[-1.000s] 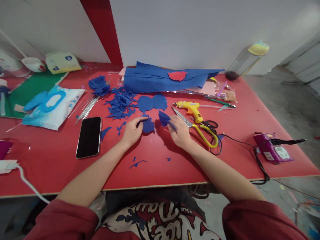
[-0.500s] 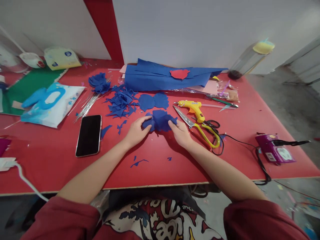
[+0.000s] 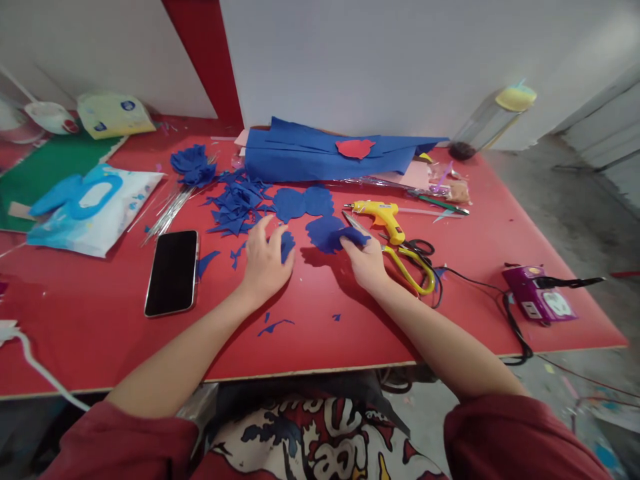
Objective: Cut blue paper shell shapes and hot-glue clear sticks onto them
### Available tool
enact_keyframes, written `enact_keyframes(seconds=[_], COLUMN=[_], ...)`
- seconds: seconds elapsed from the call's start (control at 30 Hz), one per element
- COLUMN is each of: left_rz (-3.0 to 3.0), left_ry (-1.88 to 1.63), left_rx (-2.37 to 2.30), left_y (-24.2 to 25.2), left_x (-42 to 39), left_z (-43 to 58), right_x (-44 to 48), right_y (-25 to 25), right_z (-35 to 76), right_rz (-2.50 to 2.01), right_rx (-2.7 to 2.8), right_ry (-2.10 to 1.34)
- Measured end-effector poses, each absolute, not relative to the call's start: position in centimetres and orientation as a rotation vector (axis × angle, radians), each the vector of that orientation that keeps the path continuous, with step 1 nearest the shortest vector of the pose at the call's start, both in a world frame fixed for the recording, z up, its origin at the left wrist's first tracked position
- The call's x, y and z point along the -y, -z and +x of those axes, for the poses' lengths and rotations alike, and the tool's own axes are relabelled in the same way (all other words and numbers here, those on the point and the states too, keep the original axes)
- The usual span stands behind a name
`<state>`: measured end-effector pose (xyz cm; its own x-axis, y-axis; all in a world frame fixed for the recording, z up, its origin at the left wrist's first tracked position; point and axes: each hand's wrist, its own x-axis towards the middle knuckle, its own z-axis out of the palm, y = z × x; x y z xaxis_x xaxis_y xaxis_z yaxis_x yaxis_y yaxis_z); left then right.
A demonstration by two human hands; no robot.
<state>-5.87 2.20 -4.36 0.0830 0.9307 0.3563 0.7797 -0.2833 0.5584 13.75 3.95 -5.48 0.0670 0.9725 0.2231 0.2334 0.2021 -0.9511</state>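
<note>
My right hand [image 3: 366, 259] pinches a blue scalloped cut-out [image 3: 327, 233], thin like crepe paper or felt, raised off the table with its right end folded over. On the left, my left hand [image 3: 266, 257] has its fingers spread above a small blue piece [image 3: 287, 246], partly hidden by the fingers and thumb. Just beyond both hands lies a flat blue double-lobed cut-out [image 3: 303, 202]. A heap of blue scraps [image 3: 239, 200] is behind my left hand. Yellow-handled scissors [image 3: 417, 270] lie right of my right hand, their blades partly covered.
A yellow glue gun [image 3: 383, 217] lies behind the scissors. Blue sheets [image 3: 320, 155] lie along the wall with a red cut-out [image 3: 355, 148] on top. Leftward are a phone [image 3: 173, 273], a blue flower [image 3: 193, 165], thin wires [image 3: 173, 210] and a wipes pack [image 3: 95, 210]. A purple box [image 3: 539, 293] with cable stands right.
My hands have moved apart. The left let go of the larger blue cut-out and spread its fingers over a small blue piece; the right keeps the cut-out and has shifted slightly right.
</note>
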Motion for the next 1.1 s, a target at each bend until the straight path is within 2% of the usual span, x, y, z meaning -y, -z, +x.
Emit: enact_keyframes(seconds=[0.17, 0.33, 0.57, 0.77, 0.97, 1.1], left_rz=[1.655, 1.650, 1.687, 1.831, 2.097, 2.197], left_ry=[-1.071, -0.985, -1.110, -0.736, -0.596, -0.694], left_rx=[-1.199, -1.233, -1.260, -1.004, -1.276, -1.627], left_y=[4.9, 4.3, 3.8, 3.2, 2.8, 3.4], left_x=[-2.4, -2.6, -3.3, -4.1, -5.0, -5.2], left_z=[-5.4, -5.6, -6.5, -7.5, -9.1, -9.6], right_x=[-2.9, -2.8, -3.2, -3.3, -3.4, -3.5], right_y=[4.1, 4.3, 4.6, 4.9, 4.9, 5.3], right_z=[13.6, 13.8, 14.6, 14.6, 14.6, 14.8], right_rz=[-1.051, -0.946, -1.054, -1.083, -0.965, -0.915], right_rx=[1.744, 1.900, 1.784, 1.790, 1.858, 2.084], right_ry=[-0.835, -0.695, -0.529, -0.532, -0.646, -0.564])
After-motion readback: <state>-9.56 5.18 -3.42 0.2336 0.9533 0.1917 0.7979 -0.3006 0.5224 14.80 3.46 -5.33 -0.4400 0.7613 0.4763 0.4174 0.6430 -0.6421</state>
